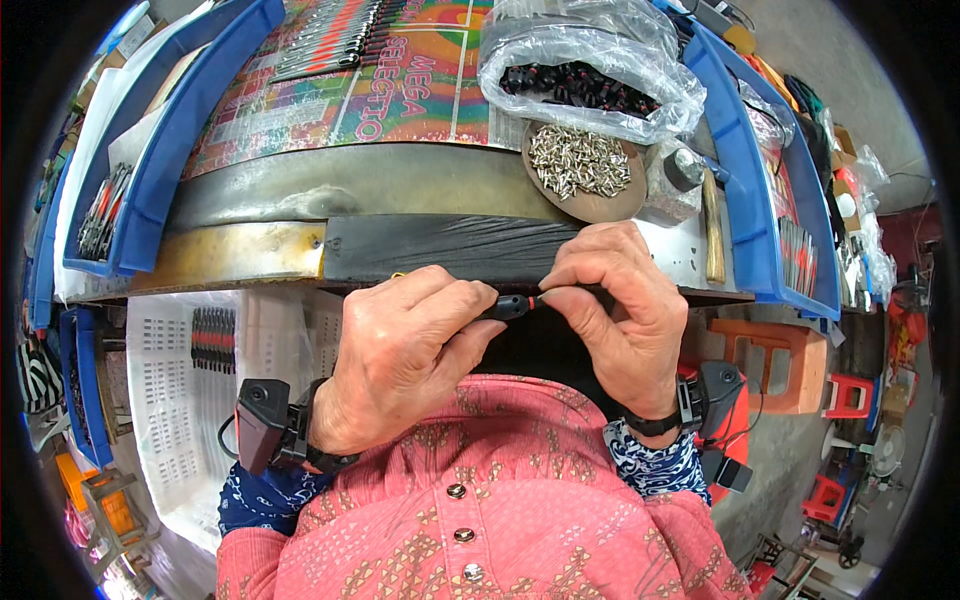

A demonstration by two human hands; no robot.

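Observation:
My left hand (400,355) is closed around a small black handle piece (508,307) with a red tip, held just below the workbench edge. My right hand (620,310) pinches the other end of the same piece between thumb and fingertips, so both hands meet at it. On the bench just beyond, a round brown dish (600,205) holds several small silver metal parts (578,160). A clear plastic bag (590,70) of black handle pieces lies behind the dish. Both wrists wear black strapped devices.
Blue trays (165,140) flank the bench, the right blue tray (745,170) holding finished tools. A row of tools (330,40) lies on a colourful sheet at the back. A white crate (180,400) sits lower left, orange stools (770,360) lower right. A hammer handle (713,235) rests beside the dish.

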